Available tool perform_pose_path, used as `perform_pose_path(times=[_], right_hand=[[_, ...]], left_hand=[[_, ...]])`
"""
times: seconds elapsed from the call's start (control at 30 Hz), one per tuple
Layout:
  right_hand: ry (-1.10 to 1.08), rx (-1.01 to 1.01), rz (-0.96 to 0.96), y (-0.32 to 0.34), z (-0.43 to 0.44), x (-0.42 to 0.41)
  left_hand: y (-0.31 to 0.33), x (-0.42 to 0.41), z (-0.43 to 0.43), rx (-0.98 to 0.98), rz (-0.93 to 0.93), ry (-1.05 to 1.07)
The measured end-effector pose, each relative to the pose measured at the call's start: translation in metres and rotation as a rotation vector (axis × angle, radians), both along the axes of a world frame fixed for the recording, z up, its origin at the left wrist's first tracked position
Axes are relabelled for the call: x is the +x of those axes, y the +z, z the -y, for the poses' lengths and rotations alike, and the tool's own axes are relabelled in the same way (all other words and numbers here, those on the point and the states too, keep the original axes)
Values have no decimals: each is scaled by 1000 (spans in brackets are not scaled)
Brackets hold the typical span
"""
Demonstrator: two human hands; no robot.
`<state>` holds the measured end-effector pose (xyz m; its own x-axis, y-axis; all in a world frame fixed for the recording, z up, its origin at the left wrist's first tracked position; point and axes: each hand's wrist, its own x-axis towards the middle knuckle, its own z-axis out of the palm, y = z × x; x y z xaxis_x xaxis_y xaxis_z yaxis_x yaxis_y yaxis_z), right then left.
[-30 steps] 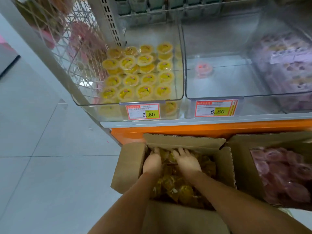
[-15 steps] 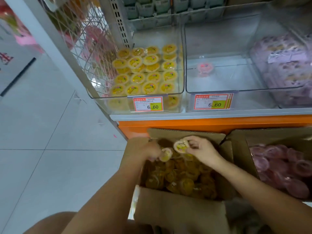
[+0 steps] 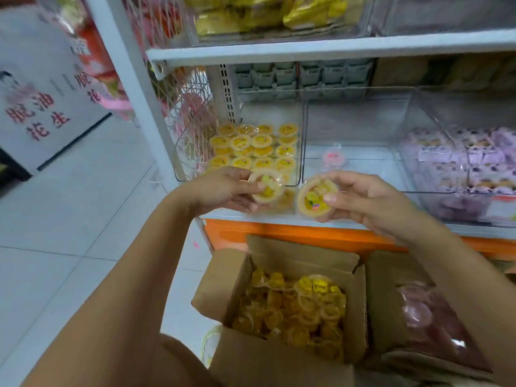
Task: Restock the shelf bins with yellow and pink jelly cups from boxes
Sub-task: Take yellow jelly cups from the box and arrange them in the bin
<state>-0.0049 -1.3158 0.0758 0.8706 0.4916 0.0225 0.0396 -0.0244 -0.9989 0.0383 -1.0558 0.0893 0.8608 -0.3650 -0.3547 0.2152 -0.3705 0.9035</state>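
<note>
Carrying: gripping one yellow cup [image 3: 266, 188] with left hand [image 3: 223, 191] fingers, second cup [image 3: 314, 201] with right hand [image 3: 371, 199] fingers, just before the yellow bin [image 3: 268, 113]. Next, likely: lifting both over its front wall.

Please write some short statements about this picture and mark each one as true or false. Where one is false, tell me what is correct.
1. The left hand holds a yellow cup. True.
2. The right hand is empty. False: it holds another yellow cup.
3. The middle bin is full of pink cups. False: only one pink cup lies in it.
4. The box below the hands has yellow cups in it. True.
5. The left bin has rows of yellow cups in it. True.
</note>
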Motion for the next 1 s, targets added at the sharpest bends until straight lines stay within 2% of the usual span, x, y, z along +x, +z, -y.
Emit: perform_pose_path(times=[0.2,0.3,0.4,0.5,0.63,0.8,0.9,1.0], right_hand=[[-123,-143,92,33,-17,55],[-150,-221,128,41,-27,82],[-139,-391,245,48,-37,111],[-103,-575,351,56,-48,141],[-76,-817,398,60,-65,186],[236,-1169,411,49,-86,235],[324,-1356,460,40,-98,258],[393,-1483,451,29,-108,282]], left_hand=[[5,17,-6,-164,111,281],[1,25,-8,-230,106,360],[-4,35,-12,-224,124,407],[-7,48,-19,-169,141,454],[-14,71,-28,-85,134,504],[-26,95,-35,44,130,536],[-34,108,-40,89,91,545],[-41,119,-50,274,128,493]])
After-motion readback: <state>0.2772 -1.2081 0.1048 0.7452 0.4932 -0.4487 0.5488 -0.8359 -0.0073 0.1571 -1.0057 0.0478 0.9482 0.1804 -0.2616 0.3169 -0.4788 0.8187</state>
